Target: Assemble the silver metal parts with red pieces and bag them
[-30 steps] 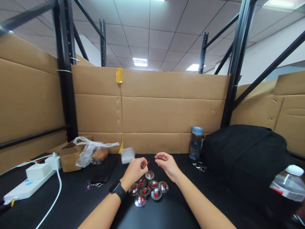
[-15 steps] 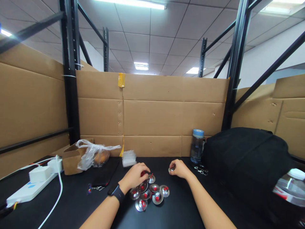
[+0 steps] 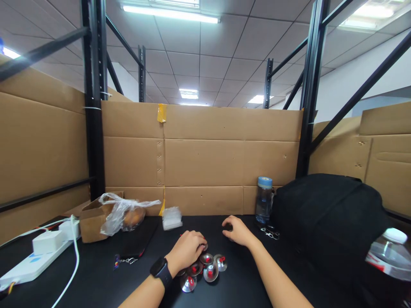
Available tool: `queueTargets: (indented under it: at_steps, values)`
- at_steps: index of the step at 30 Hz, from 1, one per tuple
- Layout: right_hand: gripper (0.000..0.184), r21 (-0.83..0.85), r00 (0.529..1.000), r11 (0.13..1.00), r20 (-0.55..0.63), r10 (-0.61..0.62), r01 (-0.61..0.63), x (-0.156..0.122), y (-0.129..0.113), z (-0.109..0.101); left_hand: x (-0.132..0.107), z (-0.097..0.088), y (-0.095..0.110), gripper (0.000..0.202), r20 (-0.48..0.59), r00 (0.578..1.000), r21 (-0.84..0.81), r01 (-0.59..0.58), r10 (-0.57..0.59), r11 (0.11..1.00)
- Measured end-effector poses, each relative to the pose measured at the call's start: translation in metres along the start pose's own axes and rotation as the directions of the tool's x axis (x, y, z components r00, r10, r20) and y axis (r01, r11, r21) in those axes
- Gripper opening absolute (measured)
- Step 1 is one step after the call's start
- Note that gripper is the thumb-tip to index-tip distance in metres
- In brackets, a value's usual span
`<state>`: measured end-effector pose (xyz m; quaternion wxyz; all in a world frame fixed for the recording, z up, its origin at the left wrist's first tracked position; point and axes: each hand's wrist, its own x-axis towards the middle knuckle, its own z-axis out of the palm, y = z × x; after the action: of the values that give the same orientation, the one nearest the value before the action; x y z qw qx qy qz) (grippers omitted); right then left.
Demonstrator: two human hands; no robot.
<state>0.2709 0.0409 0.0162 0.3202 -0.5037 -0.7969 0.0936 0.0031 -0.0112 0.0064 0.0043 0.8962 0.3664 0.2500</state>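
Observation:
Several small shiny metal discs with red centres lie clustered on the black table. My left hand, with a black watch on its wrist, rests on the far left of the cluster. Its fingers are curled over some discs, and a bit of red shows at the fingertips. My right hand is a little to the right and further back. It is palm down on the table with fingers curled, and what lies under them is hidden.
A white power strip and cable lie at the left. Behind are a small cardboard box with a plastic bag, a black phone, a clear packet, a blue-capped bottle and a black backpack. Cardboard walls enclose the table.
Both hands have come down from a raised pinch. The left hand has settled onto the discs. The right hand moved right and back to the table surface.

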Motion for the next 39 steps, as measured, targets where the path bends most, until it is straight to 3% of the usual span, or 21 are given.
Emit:
queueTargets:
  at_steps: [2,5,10,15,19,23,25,27,35,37,39]
  values:
    - [0.031,0.193,0.993,0.978,0.069,-0.094,0.079,0.000,-0.016,0.007,0.001,-0.001,-0.001,0.024,-0.065,0.997,-0.048,0.029,-0.032,0.998]
    - [0.039,0.425,0.983,0.903,0.132,-0.130,0.063,-0.002,-0.039,0.021,0.002,-0.004,-0.003,0.030,-0.140,0.989,-0.138,0.030,-0.049,0.990]
    - [0.033,0.631,0.981,0.775,0.166,-0.104,-0.025,-0.005,-0.060,0.035,0.005,-0.012,-0.001,0.032,-0.234,0.972,-0.259,-0.052,-0.010,0.965]
    - [0.038,0.777,0.970,0.602,0.242,-0.016,-0.184,-0.008,-0.062,0.037,0.007,-0.018,0.002,0.030,-0.224,0.974,-0.338,-0.091,0.014,0.937]
    - [0.038,0.827,0.966,0.516,0.259,0.005,-0.224,-0.010,-0.065,0.041,0.007,-0.020,0.002,0.027,-0.220,0.975,-0.347,-0.091,0.013,0.933]
    - [0.041,0.889,0.975,0.404,0.221,0.035,-0.216,-0.010,-0.074,0.040,0.008,-0.020,0.004,0.017,-0.355,0.917,-0.380,0.036,-0.182,0.924]
    - [0.044,0.920,0.978,0.333,0.201,0.048,-0.205,-0.010,-0.079,0.037,0.009,-0.017,0.006,0.013,-0.356,0.896,-0.466,0.078,-0.267,0.882]
    - [0.049,0.937,0.980,0.286,0.193,0.048,-0.199,-0.010,-0.082,0.032,0.009,-0.014,0.008,0.011,-0.317,0.905,-0.545,0.073,-0.285,0.836]
    - [0.061,0.932,0.975,0.298,0.223,-0.019,-0.207,-0.012,-0.087,0.025,0.012,-0.002,0.007,0.005,-0.327,0.872,-0.607,0.102,-0.364,0.788]
    - [0.058,0.921,0.983,0.351,0.183,-0.005,-0.170,-0.008,-0.083,0.024,0.013,-0.004,0.002,0.004,-0.335,0.861,-0.582,0.131,-0.383,0.803]
    - [0.052,0.874,0.992,0.472,0.123,0.018,-0.117,-0.002,-0.072,0.021,0.011,-0.008,-0.007,0.005,-0.331,0.861,-0.520,0.176,-0.387,0.836]
